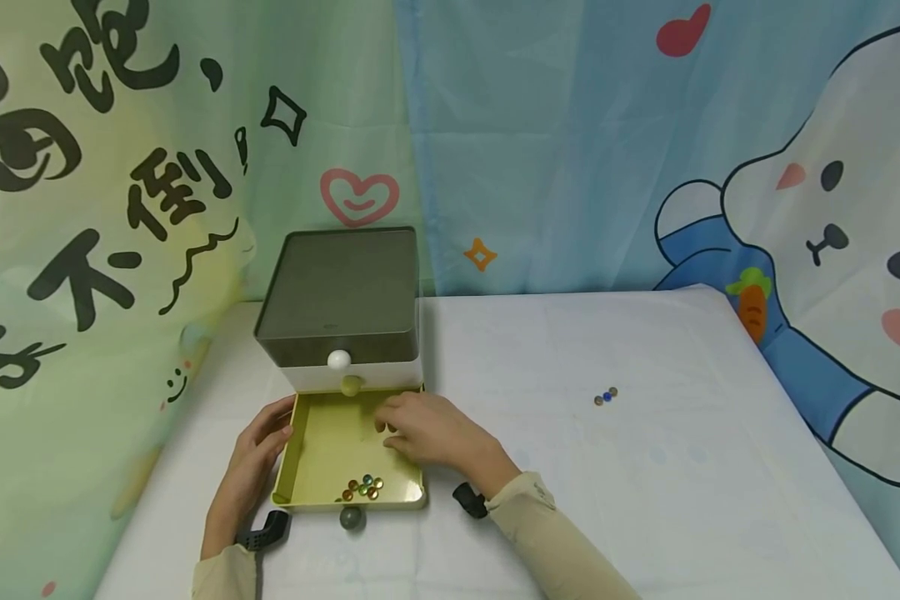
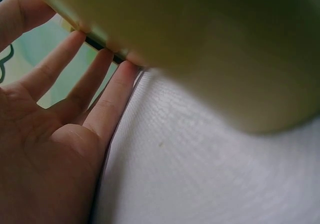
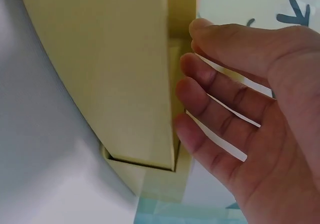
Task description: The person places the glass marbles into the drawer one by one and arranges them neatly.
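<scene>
A yellow-green drawer (image 1: 322, 450) sticks out from a small desktop drawer unit (image 1: 345, 287) with a dark lid. Several glass marbles (image 1: 365, 485) lie together near its front wall, behind the dark round knob (image 1: 352, 518). My left hand (image 1: 253, 457) touches the drawer's left side; in the left wrist view its fingertips rest against the wall. Over the drawer's right part hangs my right hand (image 1: 429, 429), fingers loosely bent, with nothing visible between them. The right wrist view shows its fingers (image 3: 200, 103) beside the drawer's side wall (image 3: 115, 83).
A few more marbles (image 1: 607, 397) lie on the white tablecloth (image 1: 540, 467), well to the right of the drawer unit. A printed curtain (image 1: 525, 150) hangs behind the table. White and yellow-green knobs (image 1: 351, 385) stick out of the unit's front.
</scene>
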A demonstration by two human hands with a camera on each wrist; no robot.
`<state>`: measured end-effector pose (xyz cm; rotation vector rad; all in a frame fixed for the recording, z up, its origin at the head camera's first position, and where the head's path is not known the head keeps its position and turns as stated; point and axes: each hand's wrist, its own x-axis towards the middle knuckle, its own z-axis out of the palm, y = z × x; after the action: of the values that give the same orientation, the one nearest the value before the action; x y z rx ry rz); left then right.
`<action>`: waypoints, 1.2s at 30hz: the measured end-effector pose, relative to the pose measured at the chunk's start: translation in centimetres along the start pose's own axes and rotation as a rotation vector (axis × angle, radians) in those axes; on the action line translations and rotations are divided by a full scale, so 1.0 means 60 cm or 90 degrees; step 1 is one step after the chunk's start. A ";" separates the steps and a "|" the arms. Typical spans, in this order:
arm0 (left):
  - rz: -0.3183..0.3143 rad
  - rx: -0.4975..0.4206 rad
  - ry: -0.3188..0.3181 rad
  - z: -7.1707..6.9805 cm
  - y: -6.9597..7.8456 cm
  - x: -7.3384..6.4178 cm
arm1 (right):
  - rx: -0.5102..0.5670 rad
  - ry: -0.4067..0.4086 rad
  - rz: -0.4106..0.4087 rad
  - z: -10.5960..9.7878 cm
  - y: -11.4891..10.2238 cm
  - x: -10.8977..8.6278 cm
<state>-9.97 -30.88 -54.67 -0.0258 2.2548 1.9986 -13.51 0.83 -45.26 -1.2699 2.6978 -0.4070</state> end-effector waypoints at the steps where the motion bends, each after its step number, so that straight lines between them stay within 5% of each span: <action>1: 0.000 0.000 0.001 0.000 0.000 0.000 | 0.005 0.001 0.002 -0.003 0.001 -0.003; 11: 0.004 0.000 -0.001 -0.001 0.001 -0.002 | 0.047 0.041 0.025 -0.016 0.010 -0.036; 27: -0.004 0.005 0.002 0.004 0.005 -0.004 | 0.211 0.111 0.059 -0.008 0.035 -0.106; 36: 0.000 0.001 -0.004 0.005 0.008 -0.007 | 0.279 0.251 0.099 0.017 0.049 -0.131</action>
<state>-9.59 -30.55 -54.16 -0.0204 2.2531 1.9936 -10.43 8.51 -47.06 -0.9243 2.7475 -1.2587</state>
